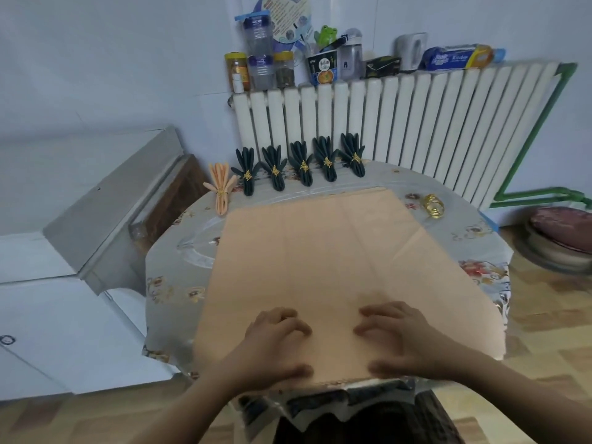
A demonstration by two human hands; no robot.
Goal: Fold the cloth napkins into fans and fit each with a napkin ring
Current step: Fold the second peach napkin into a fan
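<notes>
A large peach cloth napkin point(333, 251) lies spread flat over the round table point(173, 274). My left hand point(275, 344) and my right hand point(400, 341) both pinch its near edge, fingers curled on top and thumbs at the hem. Along the far edge stand several dark green fan-folded napkins point(302, 166), each with a gold ring. A peach fan napkin point(221, 187) with a ring lies at their left. A pile of gold napkin rings point(433, 205) sits at the far right of the table.
A white radiator point(400, 123) stands behind the table, with jars, bottles and boxes point(266, 65) on top. A grey cabinet point(118, 200) is at the left and a cushioned stool point(563, 235) at the right. The tablecloth is floral plastic.
</notes>
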